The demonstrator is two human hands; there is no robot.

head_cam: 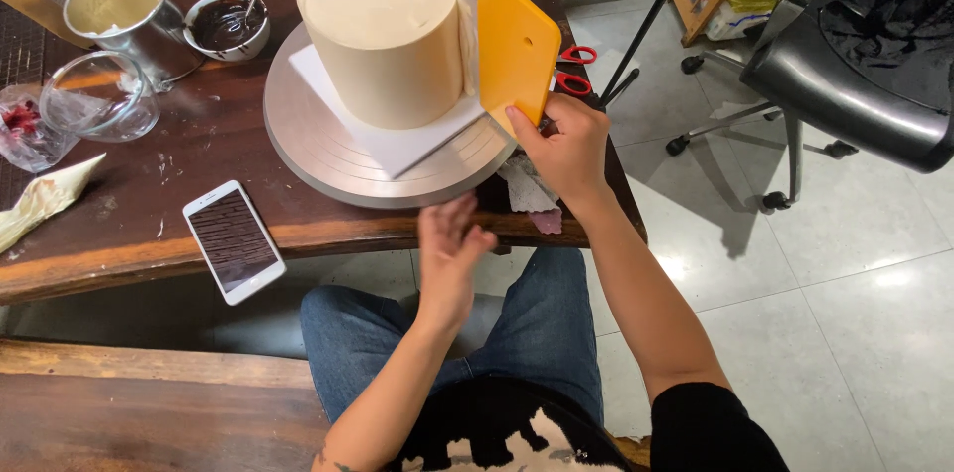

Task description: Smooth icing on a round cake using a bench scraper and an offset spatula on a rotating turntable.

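A tall round cake [383,25] coated in smooth cream icing stands on a white square board [397,139] atop a grey metal turntable [318,149]. My right hand [561,144] grips an orange plastic scraper [512,45] by its lower corner and holds it upright against the cake's right side, with cream on its edge. My left hand [449,243] hovers at the front edge of the turntable, fingers apart and blurred, holding nothing.
On the dark wooden table [149,224] lie a white phone [234,240], a piping bag [45,199], a glass bowl [99,94], a metal cup [119,5] of cream and a bowl of chocolate [227,25] with a spoon. Red-handled scissors [573,70] lie behind the scraper. A black office chair [845,84] stands right.
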